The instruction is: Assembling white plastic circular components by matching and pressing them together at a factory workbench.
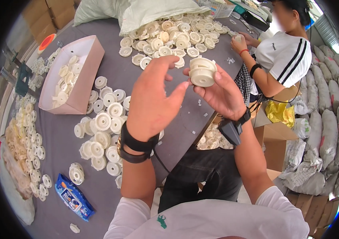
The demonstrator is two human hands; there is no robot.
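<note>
A white plastic spool-like part (pixel 202 72), made of round flanged discs, is gripped between the thumb and fingers of my right hand (pixel 226 95). My left hand (pixel 153 97) is raised just left of it, thumb and fingers apart, with nothing in them that I can see. Below and left of my left hand, many similar round white parts (pixel 103 121) lie in a loose cluster on the grey table (pixel 177 139). A larger heap of them (pixel 164 36) spills from a pale woven sack (pixel 135 18) at the far side.
A pink open box (pixel 64 104) holds more white parts. Blue wet-wipes pack (pixel 74 196) lies at the near left. On the right, a co-worker (pixel 283 59) handles a small part. Grey-white sacks (pixel 329 131) and an open cardboard box (pixel 271 145) stand beyond the table edge.
</note>
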